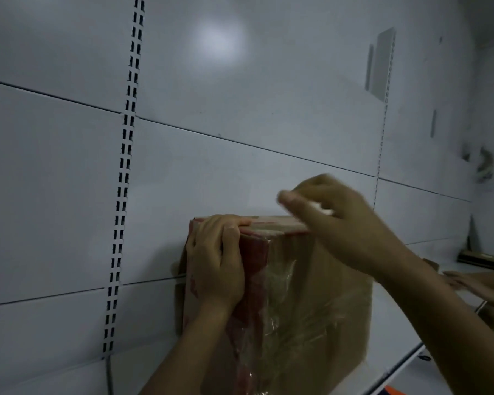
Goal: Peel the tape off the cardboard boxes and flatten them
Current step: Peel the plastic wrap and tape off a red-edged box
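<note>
Cardboard box (325, 295), brown with red print, stood upright on a white shelf (397, 323) against the slotted wall panel (211, 166), loose clear tape (280, 283) hanging crumpled down its front. Left hand (217, 260): fingers curled over the box's top left corner, gripping it. Right hand (334, 212): above the top edge, motion-blurred, fingers drawn together by a pale scrap; grip cannot be told

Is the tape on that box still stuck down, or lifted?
Partly lifted: clear tape hangs crinkled off the box face below the right hand.
</note>
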`<action>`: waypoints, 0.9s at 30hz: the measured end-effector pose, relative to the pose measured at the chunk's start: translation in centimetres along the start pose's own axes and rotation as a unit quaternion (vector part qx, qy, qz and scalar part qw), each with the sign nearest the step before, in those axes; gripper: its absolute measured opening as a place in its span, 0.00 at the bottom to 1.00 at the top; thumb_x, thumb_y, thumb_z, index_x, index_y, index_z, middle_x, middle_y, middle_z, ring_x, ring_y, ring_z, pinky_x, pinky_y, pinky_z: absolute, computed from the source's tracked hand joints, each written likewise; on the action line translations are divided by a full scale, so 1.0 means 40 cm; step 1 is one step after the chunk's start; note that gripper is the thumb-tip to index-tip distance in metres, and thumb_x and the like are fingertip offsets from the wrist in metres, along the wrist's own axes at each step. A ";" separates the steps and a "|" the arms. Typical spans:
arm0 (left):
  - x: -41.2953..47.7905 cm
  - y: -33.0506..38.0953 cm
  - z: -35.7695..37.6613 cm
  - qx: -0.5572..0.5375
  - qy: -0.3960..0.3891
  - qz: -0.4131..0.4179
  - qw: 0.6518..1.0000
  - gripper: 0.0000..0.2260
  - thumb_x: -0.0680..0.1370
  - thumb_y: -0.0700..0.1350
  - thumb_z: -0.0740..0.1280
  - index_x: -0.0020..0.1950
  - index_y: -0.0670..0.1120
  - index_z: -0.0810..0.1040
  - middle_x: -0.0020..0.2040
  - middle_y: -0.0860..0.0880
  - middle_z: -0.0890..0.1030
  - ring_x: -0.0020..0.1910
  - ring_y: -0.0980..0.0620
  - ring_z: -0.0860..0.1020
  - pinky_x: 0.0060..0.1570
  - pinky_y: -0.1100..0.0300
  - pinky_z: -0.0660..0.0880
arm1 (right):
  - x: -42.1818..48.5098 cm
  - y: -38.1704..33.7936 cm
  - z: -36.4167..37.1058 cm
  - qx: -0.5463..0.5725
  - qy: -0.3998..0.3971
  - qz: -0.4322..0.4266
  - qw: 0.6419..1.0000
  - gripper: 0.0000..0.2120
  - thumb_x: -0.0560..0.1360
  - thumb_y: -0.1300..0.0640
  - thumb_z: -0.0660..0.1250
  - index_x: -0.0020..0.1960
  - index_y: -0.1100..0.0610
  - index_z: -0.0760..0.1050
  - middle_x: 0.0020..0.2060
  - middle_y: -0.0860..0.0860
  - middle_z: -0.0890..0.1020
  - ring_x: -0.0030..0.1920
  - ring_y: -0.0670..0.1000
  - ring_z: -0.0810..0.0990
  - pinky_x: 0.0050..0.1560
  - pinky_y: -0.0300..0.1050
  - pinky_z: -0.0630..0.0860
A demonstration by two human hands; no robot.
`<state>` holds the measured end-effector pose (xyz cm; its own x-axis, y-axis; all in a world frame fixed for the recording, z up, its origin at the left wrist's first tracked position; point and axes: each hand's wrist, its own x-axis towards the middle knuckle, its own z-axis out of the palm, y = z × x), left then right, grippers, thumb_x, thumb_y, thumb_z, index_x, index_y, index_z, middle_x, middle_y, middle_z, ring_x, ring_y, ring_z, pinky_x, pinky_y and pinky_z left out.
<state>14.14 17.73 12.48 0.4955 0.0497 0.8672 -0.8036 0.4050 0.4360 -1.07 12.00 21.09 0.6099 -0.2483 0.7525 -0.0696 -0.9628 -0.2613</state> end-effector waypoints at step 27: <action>-0.028 0.058 -0.005 0.084 0.008 -0.017 0.996 0.23 0.77 0.52 0.49 0.43 0.46 0.82 0.44 0.56 0.80 0.48 0.56 0.76 0.62 0.42 0.64 | -0.084 0.034 -0.021 0.063 0.104 0.018 0.992 0.16 0.70 0.42 0.66 0.32 0.53 0.75 0.24 0.46 0.77 0.28 0.42 0.76 0.31 0.30 0.72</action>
<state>11.78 18.81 12.46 0.5279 0.0544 0.8476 -0.8295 0.2474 0.5007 -3.88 11.45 18.71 0.4323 -0.3124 0.8459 0.0177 -0.9350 -0.3543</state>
